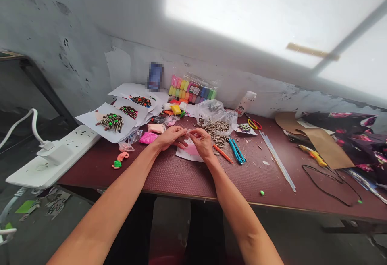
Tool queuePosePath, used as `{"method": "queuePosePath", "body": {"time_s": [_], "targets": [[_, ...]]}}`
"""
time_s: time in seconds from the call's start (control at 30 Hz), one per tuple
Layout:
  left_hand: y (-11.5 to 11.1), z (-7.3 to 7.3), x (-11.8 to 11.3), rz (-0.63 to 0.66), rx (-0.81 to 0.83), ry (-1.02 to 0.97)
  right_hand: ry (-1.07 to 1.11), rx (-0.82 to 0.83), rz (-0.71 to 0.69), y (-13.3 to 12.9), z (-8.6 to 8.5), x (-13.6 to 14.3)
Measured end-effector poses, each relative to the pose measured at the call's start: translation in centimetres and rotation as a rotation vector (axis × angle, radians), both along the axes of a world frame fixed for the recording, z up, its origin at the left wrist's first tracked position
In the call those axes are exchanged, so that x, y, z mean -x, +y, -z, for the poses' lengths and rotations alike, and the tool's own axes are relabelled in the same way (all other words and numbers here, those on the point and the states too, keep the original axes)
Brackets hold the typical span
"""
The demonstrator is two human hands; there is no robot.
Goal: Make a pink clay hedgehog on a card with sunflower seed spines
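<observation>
Our forearms bring left hand and right hand together, pinching a small pale bit above pink-patched paper; a slackening pinch could lose it among nearby seeds.

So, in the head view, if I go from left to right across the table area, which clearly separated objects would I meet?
White power strip → coral-and-green clay lump → bright pink packet → paper with a pink shape → blue-handled tool → clear sticks → yellow glue gun.
</observation>
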State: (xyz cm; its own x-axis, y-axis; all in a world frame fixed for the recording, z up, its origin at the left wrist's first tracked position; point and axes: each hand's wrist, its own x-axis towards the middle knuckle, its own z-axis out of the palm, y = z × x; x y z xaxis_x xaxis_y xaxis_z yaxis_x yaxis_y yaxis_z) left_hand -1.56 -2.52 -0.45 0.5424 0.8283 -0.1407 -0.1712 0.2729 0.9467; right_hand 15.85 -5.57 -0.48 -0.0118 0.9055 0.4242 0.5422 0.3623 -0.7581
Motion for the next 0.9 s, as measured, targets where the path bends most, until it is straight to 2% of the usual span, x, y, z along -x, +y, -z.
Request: {"method": "queuePosePath", "body": {"time_s": [0.1,0.33,0.63,0.9], "targets": [[0.09,-0.01,0.0,-0.039,-0.018,0.033,0.012,0.015,0.031,-0.01,0.0,0.02],[0.22,-0.12,-0.2,-0.219,0.013,0.036,0.083,0.077,0.048,0.07,0.23,0.08],[0.32,0.03,0.02,-0.208,0.016,0.023,0.035,0.05,-0.043,0.29,0.21,-0.05],[0.57,0.18,0.06,-0.228,-0.003,0.055,0.046,0.067,-0.034,0.76,0.89,-0.12]]}}
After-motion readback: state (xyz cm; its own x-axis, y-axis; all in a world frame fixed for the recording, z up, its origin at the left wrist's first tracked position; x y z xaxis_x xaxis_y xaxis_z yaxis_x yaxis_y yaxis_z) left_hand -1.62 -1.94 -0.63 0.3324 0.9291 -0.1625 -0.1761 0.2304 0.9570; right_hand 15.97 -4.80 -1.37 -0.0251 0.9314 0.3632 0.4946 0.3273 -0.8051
